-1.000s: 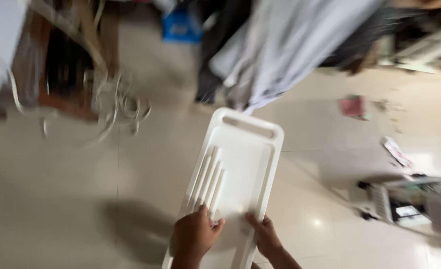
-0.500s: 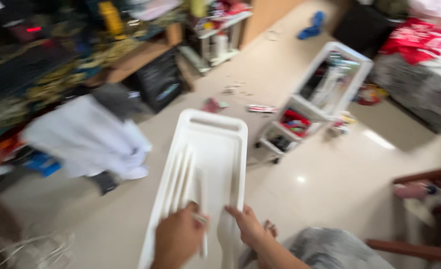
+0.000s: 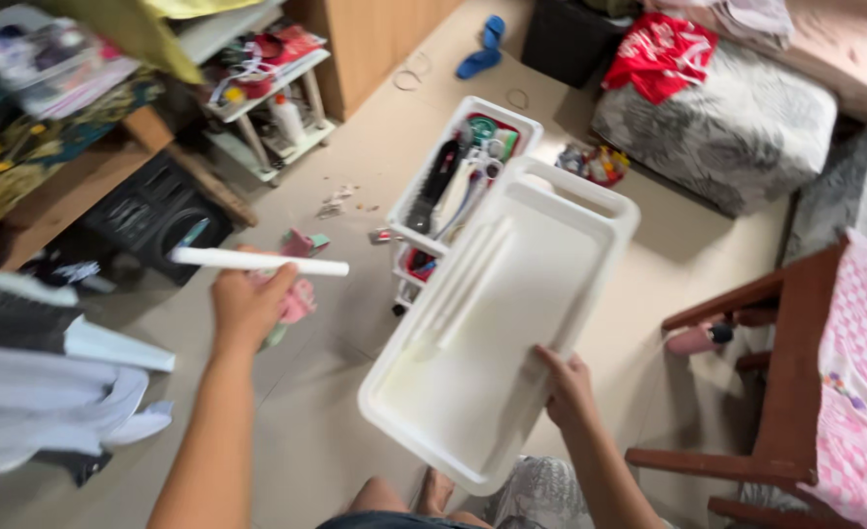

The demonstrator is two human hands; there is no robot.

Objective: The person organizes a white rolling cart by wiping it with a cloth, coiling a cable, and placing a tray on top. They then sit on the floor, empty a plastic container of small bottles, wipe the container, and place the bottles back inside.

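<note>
Left hand [image 3: 245, 304] grips a white rod [image 3: 259, 262]; right hand [image 3: 568, 387] clasps the tray [image 3: 497, 333] rim.

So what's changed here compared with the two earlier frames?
The left hand has come off the white tray and now holds one white rod up to the left, clear of the tray. Earlier both hands gripped the tray's near end with the rods lying inside. The right hand keeps its grip on the tray's edge, and several rods remain in it.
</note>
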